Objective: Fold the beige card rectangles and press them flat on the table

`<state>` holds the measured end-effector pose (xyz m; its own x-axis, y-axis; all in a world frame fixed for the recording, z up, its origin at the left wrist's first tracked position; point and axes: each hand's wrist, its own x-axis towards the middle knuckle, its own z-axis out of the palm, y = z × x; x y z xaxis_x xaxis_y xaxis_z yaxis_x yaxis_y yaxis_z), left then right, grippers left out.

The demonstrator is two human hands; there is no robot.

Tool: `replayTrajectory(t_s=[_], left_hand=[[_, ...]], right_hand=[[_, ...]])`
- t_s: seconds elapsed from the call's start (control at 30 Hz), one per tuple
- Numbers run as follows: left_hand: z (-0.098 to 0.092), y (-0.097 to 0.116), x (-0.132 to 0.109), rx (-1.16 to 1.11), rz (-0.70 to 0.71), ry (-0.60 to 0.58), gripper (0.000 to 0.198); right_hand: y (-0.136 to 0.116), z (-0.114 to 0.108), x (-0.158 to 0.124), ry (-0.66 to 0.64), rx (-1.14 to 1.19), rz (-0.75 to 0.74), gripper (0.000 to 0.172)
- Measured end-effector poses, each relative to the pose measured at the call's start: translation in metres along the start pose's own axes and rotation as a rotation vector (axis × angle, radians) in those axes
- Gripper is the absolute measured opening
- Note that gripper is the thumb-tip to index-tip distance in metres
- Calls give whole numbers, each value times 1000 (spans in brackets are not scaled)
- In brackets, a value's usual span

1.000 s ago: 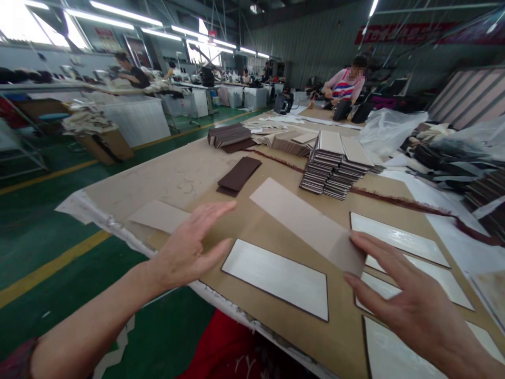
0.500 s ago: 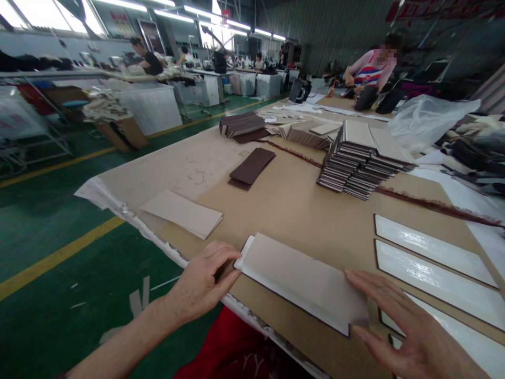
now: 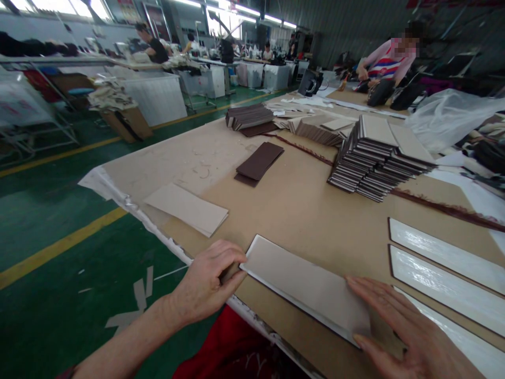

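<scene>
A long beige sheet lies over a white-faced, dark-edged panel, whose white shows as a thin strip along the near and left edges. My left hand pinches the left end of this pair between thumb and fingers. At the right end, my right hand grips the beige sheet, fingers at its far edge and thumb at the near corner. To the right, white glossy panels with dark edges lie in a row.
Loose beige sheets lie at the left, with dark brown pieces beyond them. A tall stack of dark-edged panels and a brown stack stand farther back. A co-worker bends over the far end of the table.
The beige sheet has shifted left and toward me over the white panel, covering most of the white at the left end. Both hands keep their hold; the view has turned slightly left.
</scene>
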<state>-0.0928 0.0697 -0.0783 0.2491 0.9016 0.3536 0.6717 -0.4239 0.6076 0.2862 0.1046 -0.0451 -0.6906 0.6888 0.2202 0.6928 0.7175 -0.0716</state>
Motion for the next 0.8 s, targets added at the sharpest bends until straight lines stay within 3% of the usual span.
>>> replayTrajectory(t_s=[0.2,0.8], left_hand=[[-1,-2,-1,30,39,-39,28],[-2,-2,-1,61,29,-85,28]], right_hand=[[0,1,2,-11,-22,-31,64],[-2,4,6,4,-40,-38,56]])
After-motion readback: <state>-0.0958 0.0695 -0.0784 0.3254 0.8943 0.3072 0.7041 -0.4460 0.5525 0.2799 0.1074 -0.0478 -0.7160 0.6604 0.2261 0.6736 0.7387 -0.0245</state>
